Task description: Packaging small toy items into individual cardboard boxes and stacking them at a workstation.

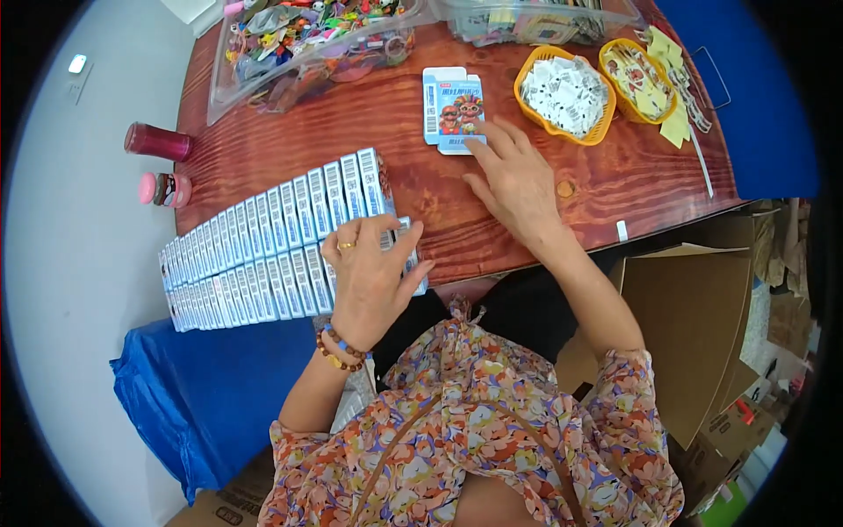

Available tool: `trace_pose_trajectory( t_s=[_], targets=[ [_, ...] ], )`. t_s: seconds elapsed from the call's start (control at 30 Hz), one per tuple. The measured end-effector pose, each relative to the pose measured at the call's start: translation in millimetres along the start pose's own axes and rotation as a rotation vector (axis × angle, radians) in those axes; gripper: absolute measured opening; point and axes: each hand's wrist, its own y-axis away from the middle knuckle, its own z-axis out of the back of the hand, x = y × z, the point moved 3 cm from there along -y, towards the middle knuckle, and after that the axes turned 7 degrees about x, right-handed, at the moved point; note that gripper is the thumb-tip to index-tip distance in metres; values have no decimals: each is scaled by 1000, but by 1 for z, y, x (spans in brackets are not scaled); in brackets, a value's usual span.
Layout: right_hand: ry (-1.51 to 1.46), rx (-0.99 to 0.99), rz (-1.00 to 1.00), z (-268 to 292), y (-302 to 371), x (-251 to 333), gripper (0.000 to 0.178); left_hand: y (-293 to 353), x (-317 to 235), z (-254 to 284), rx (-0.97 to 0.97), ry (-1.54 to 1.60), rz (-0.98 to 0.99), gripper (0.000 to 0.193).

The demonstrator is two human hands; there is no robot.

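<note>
My left hand lies over the right end of the nearer row of small blue-and-white boxes, fingers spread across their tops. Its thumb and forefinger are apart, beside the end box. A second row of boxes stands upright just behind, packed side by side. My right hand is open, fingers stretched toward the flat blue carton with cartoon figures. Its fingertips touch or hover at the carton's lower right edge; I cannot tell which. A white side flap shows at the carton's left.
Two yellow baskets hold small printed paper pieces. Clear plastic bins, one with colourful small toys, line the far edge. A dark pink jar and a pink-lidded jar stand left. An open cardboard box is beside me at the right.
</note>
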Motion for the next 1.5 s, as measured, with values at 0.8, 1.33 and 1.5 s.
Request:
trace_pose_trajectory(
  t_s=[0.8,1.33,1.5],
  targets=[
    [-353,-13,249,63,116,-13,36,-52,-49,-68,-228,1587,256,42],
    [-1050,350,-245,72,106,-62,25,-41,-64,-78,84,964,-1,35],
    [-1101,283,-352,73,108,-58,25,-40,-82,-66,82,503,-95,62]
  ],
)
